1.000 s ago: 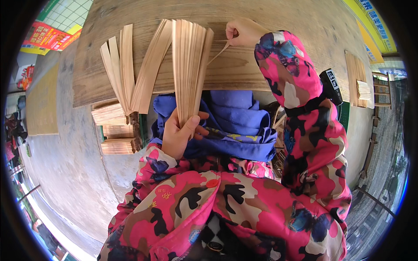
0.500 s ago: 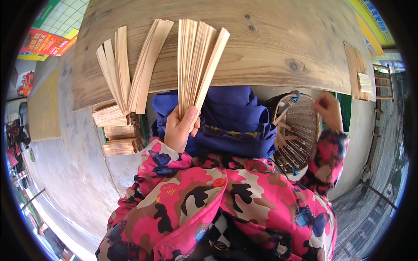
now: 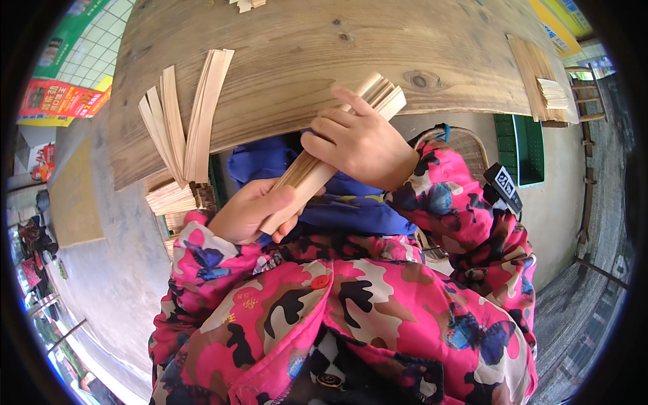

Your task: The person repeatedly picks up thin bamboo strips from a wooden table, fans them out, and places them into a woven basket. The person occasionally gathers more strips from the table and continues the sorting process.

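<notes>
A thick bundle of thin flat wooden strips (image 3: 305, 177) slants across my lap, its far end toward the right. Low down, my left hand (image 3: 251, 210) is closed round its near end, thumb on top. My right hand (image 3: 364, 147) lies over the upper part, fingers curled across the strips and one finger stretched further along them. The strips sit closely together, with their far ends showing beyond my right hand. Blue cloth (image 3: 358, 202) covers my lap beneath them.
Ahead stands a wooden table (image 3: 290, 61). More strips (image 3: 206, 115) overhang its left edge, above stacked strips (image 3: 170, 197). Other strips (image 3: 530, 74) lie at its right end. A woven basket (image 3: 472, 140), partly hidden by my right arm, and a green crate (image 3: 530, 152) are at right.
My right hand has come from above the basket onto the bundle. The bundle has gone from upright and fanned out to slanting right and gathered together, and my left hand has moved lower.
</notes>
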The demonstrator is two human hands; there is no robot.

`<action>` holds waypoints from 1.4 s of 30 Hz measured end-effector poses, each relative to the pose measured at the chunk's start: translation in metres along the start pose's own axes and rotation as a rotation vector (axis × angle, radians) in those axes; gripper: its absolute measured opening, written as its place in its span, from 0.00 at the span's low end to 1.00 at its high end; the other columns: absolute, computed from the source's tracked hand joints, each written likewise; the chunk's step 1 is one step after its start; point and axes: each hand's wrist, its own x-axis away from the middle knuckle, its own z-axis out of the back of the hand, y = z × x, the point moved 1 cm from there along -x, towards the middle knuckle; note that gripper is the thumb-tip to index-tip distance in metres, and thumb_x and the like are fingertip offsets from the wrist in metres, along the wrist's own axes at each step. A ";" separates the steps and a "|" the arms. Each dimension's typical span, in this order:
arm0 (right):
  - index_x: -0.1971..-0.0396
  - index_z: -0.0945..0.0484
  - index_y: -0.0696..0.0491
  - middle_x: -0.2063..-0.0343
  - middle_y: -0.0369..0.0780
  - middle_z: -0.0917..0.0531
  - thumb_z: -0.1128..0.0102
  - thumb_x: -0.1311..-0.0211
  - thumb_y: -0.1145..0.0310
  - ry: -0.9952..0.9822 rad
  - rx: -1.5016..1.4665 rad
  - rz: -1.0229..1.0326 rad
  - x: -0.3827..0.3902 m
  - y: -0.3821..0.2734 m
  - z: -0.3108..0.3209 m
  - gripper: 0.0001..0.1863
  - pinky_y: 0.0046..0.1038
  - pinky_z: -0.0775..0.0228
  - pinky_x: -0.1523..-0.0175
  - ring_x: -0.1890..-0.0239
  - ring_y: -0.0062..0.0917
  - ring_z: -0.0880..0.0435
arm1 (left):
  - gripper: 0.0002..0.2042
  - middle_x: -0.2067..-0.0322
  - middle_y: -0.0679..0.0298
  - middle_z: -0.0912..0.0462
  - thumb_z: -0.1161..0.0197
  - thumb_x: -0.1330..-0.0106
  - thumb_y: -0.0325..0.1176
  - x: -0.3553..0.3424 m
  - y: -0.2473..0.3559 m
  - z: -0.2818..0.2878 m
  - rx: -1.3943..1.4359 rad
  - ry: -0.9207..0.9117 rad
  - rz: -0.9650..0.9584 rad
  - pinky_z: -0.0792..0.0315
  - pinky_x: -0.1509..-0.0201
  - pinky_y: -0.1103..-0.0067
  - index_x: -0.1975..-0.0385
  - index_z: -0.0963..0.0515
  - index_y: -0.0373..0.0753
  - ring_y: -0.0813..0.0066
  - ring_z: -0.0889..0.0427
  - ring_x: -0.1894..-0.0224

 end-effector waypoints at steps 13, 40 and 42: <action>0.71 0.26 0.61 0.81 0.38 0.23 0.37 0.47 0.62 0.425 -1.632 -1.011 -0.043 0.033 -0.027 0.16 0.21 0.30 0.72 0.78 0.18 0.24 | 0.27 0.70 0.65 0.26 0.37 0.44 0.39 -0.074 -0.026 -0.020 -0.007 0.283 -0.464 0.29 0.70 0.85 0.48 0.41 0.36 0.79 0.23 0.72; 0.64 0.33 0.53 0.73 0.32 0.28 0.57 0.34 0.60 0.777 -1.506 -1.244 0.002 -0.079 -0.100 0.11 0.15 0.40 0.69 0.74 0.12 0.34 | 0.15 0.76 0.65 0.29 0.58 0.31 0.42 -0.086 -0.066 -0.015 -0.067 0.805 -0.577 0.35 0.68 0.81 0.67 0.31 0.35 0.80 0.33 0.74; 0.63 0.33 0.52 0.73 0.33 0.27 0.60 0.33 0.56 0.752 -1.566 -1.277 0.002 -0.077 -0.101 0.14 0.14 0.41 0.70 0.75 0.12 0.34 | 0.19 0.69 0.65 0.25 0.61 0.30 0.45 -0.086 -0.065 -0.011 -0.179 0.810 -0.574 0.34 0.62 0.85 0.59 0.31 0.34 0.81 0.28 0.68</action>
